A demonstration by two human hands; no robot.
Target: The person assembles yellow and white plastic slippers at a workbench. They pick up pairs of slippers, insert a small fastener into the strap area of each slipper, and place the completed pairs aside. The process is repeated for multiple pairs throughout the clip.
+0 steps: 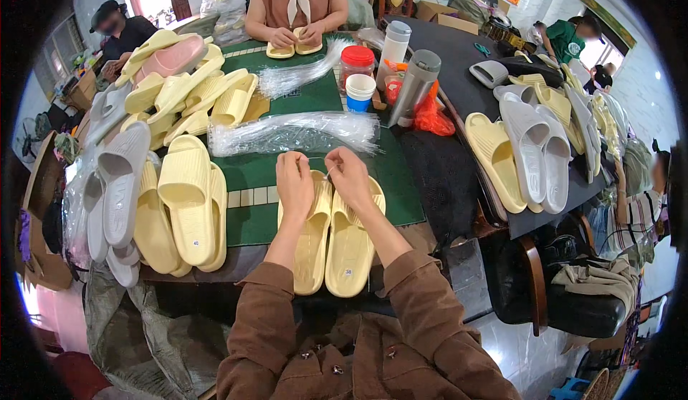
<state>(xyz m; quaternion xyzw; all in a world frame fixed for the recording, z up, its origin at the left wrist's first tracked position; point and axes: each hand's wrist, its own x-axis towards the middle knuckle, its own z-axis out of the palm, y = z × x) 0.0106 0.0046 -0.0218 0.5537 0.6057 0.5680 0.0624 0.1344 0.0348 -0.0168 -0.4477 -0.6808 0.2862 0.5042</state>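
A pair of pale yellow slippers [333, 246] lies side by side on the table edge in front of me, toes pointing away. My left hand [295, 185] and my right hand [349, 176] rest over the toe ends, fingers pinched on a thin clear plastic tie [321, 165] stretched between them. Just beyond my hands lies a bundle of clear plastic ties [294, 133] on the green mat [254, 178].
Stacks of yellow and grey slippers [154, 185] fill the left; more slippers [530, 149] lie on the right. A red-lidded jar [357, 63], paper cup [360, 92] and two flasks [414, 77] stand mid-table. A person opposite [295, 2] handles another yellow pair; other people sit far left and right.
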